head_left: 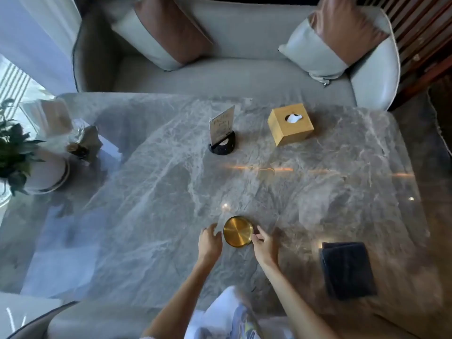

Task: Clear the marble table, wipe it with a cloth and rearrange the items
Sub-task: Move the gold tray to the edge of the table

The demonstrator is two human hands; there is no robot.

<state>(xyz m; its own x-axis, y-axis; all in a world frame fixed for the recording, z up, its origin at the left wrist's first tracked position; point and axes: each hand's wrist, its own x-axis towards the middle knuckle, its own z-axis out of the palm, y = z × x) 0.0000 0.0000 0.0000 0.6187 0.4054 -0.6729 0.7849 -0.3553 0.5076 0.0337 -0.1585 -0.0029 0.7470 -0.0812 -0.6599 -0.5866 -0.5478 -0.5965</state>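
The gold dish (238,231) is sitting on the marble surface (156,192), directly between the two hands. The left hand (210,243) is hovering just beside the dish's left edge, fingers loosely spread and gripping nothing. The right hand (264,246) is touching the dish's right rim with its fingertips; I cannot tell whether it is pinching it. A folded dark cloth (347,270) is lying right of the right hand, well apart. Beyond the hands, a card stand (222,133) and a wooden tissue box (290,124) are standing near each other, and a potted plant (36,167) is sitting far left of the left hand.
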